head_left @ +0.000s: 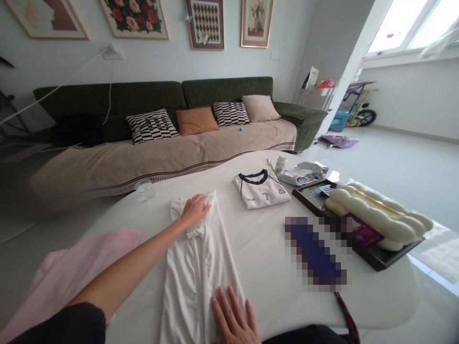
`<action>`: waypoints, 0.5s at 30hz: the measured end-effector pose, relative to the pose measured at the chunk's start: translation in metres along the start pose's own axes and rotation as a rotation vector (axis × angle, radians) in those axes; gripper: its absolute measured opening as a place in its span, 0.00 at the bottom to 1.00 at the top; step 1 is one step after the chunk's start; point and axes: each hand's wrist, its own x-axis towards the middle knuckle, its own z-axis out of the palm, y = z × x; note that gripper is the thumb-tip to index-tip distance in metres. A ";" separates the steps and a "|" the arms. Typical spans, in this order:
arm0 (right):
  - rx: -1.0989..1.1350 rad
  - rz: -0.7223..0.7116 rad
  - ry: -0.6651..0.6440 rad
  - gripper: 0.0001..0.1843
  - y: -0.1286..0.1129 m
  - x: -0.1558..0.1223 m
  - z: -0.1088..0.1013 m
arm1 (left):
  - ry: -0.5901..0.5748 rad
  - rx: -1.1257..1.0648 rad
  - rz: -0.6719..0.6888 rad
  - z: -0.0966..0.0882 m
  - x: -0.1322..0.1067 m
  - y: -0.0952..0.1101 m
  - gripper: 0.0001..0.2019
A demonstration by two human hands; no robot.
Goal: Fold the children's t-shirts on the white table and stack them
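Observation:
A long white garment point(190, 282), silky and folded lengthwise, lies on the table and runs to the bottom edge of the view. Its kind is unclear, though a gathered, cuff-like end shows near the top. Over that far end is my left hand point(195, 209), its fingers bent and close together on the fabric. My right hand point(234, 319) rests flat on the garment's near right side, fingers stretched out. To the right of the garment's far end sits a folded white jersey point(263, 189) with a dark collar and a number on it.
The white table point(265, 267) also carries a dark tray point(380, 260) with a puffy cream tissue-box cover point(376, 215), a silver packet point(304, 173), a clear cup point(145, 189) and a blurred purple item point(317, 253). Pink cloth point(82, 263) lies left. Behind stands a green sofa point(229, 91).

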 end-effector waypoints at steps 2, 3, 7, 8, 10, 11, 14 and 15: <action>-0.006 0.089 0.016 0.34 -0.004 -0.001 0.003 | -0.041 -0.032 0.008 0.017 -0.013 0.012 0.29; -0.003 0.136 0.022 0.34 -0.008 -0.001 0.005 | -0.058 -0.050 0.000 0.024 -0.018 0.015 0.31; 0.025 0.205 0.015 0.36 -0.019 -0.004 0.012 | -0.083 -0.097 -0.009 0.032 -0.023 0.017 0.34; 0.026 0.207 0.018 0.37 -0.020 -0.004 0.013 | -0.085 -0.102 -0.006 0.031 -0.022 0.015 0.34; 0.013 0.207 0.037 0.37 -0.020 -0.002 0.012 | -0.099 -0.105 -0.007 0.027 -0.019 0.013 0.34; 0.001 0.198 0.051 0.37 -0.020 0.000 0.010 | -0.111 -0.105 -0.011 0.024 -0.017 0.012 0.35; -0.015 0.122 0.038 0.38 -0.022 0.010 -0.003 | -0.228 -0.104 -0.018 0.011 -0.008 0.013 0.35; -0.004 0.091 0.006 0.39 -0.022 0.014 -0.008 | -0.272 -0.107 -0.017 0.005 -0.007 0.016 0.35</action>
